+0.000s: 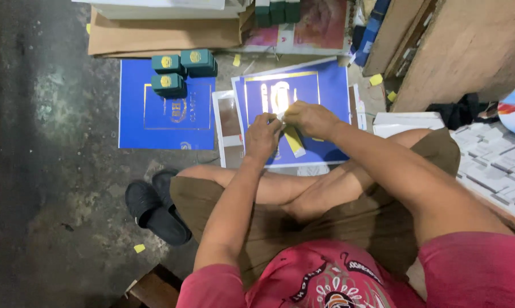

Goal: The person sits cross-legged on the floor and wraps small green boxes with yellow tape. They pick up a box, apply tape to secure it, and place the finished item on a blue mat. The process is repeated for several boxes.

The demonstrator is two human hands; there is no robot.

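Red shirt (326,279) lowest in view, nearest the lens; brown shorts (326,222) and crossed bare legs (303,191) just beyond, seated on the floor (46,171).

Both forearms stretched forward over the knees. Left hand (262,136) and right hand (310,118) brought together, fingertips nearly touching, both pinched on a small pale strip (281,116) held between them. Each grip closed on that strip; too small and too brightly lit to tell its material. Yellow strip (295,141) hanging or lying just below the hands, slanted, over the blue sheet; whether it is attached to the pale piece cannot be told.

Directly under the hands: blue sheet with gold print (326,85), lying on the floor atop a white-edged stack, tilted slightly. Beside it to the left, a second blue sheet (137,125), flat on the floor, well apart from the hands. Three small green boxes (183,71) with gold marks standing on the far edge of that second sheet, close together.

Black sandals (152,211) on the floor by the left knee. Small yellow scraps (139,248) scattered on the dark concrete. Brown cardboard (160,34) and more green boxes at the far edge. Grid of small white pieces (497,165) at the right, beside a wooden panel (468,51).
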